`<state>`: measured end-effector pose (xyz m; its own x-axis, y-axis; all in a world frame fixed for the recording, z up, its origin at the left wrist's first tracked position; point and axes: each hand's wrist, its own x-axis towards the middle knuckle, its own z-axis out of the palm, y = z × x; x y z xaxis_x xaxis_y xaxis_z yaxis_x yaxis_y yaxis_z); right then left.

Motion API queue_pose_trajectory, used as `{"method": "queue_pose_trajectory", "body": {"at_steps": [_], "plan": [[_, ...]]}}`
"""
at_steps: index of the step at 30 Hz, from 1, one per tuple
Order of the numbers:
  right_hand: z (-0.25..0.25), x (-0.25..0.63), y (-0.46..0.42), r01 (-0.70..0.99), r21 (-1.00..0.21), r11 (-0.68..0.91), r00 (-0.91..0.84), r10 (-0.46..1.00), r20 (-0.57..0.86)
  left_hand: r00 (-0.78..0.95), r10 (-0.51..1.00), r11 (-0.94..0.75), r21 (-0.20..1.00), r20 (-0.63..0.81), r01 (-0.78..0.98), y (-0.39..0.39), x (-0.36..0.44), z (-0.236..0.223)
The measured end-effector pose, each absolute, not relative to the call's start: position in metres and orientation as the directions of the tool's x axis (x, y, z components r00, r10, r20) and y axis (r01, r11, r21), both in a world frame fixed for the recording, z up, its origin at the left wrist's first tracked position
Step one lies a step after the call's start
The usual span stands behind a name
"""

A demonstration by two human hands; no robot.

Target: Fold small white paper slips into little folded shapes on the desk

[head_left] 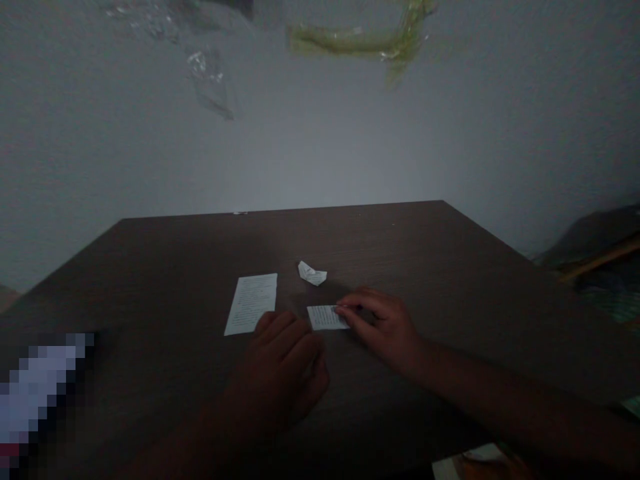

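Observation:
My right hand (385, 323) pinches the upper right edge of a small folded piece of printed paper (323, 318) between thumb and fingers, low over the table. Just left of it, my left hand (290, 363) is closed with its fingers curled; whatever is inside, if anything, is hidden. Beyond my left hand's knuckles lies a flat printed sheet (253, 300), its lower right corner partly covered by the hand. Farther back, between the two papers, rests a small folded paper shape (313, 274) with two raised ends.
The dark wooden table (390, 247) meets a grey wall (325, 147) with yellow tape (345, 41) on it. A blurred-out device-like screen (43, 390) is at the left. Dark items (600, 240) sit past the right edge; a pale object (465, 461) shows at the bottom.

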<state>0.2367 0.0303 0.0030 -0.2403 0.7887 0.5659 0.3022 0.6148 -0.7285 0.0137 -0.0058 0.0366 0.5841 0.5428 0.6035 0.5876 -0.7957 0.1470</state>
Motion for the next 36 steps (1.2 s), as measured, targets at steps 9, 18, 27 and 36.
{"method": "queue_pose_trajectory", "body": {"at_steps": [9, 18, 27, 36], "plan": [[-0.010, 0.229, 0.032, 0.063, -0.949, 0.310, -0.220, 0.931, 0.290, 0.433, 0.718, -0.662, 0.341, 0.545, 0.668, 0.009, 0.007, 0.014], [-0.022, 0.230, 0.032, 0.014, -0.979, 0.203, -0.288, 0.939, 0.191, 0.235, 0.960, -0.226, 0.913, 0.150, 0.341, 0.015, 0.008, 0.011], [-0.002, 0.249, 0.038, 0.357, -0.397, 0.846, -0.563, 0.534, 0.631, 0.307, 0.942, -0.273, 0.841, 0.135, 0.467, 0.022, 0.000, 0.019], [-0.007, 0.250, 0.044, 0.423, -0.126, 0.897, -0.716, 0.417, 0.560, 0.420, 0.835, -0.550, 0.561, 0.354, 0.619, 0.025, -0.003, 0.012]]}}
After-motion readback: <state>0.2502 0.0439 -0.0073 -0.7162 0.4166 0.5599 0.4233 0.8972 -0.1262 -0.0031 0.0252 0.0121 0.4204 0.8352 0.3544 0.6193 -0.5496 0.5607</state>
